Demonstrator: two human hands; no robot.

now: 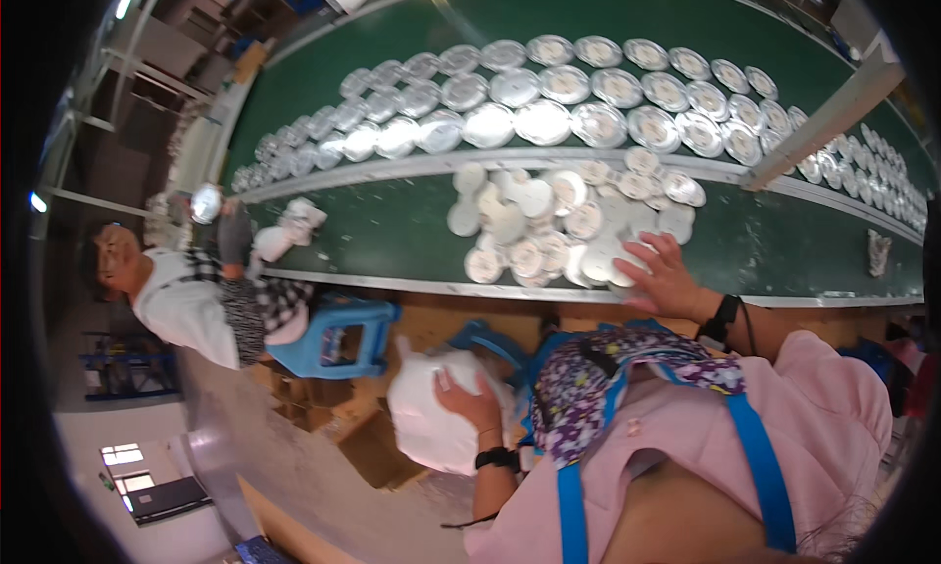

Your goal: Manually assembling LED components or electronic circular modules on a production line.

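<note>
Fingers (642, 260) of the right hand (669, 282) spread flat on loose round silvery metal discs (549, 221) piled on the green belt (392, 226); the left hand (470, 399) grips a white plastic bag (431, 417) nearer, left.

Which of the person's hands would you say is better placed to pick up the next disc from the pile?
Probably the right hand: it lies on the edge of the disc pile on the green table. The left hand is below the table, holding a white bag.
</note>
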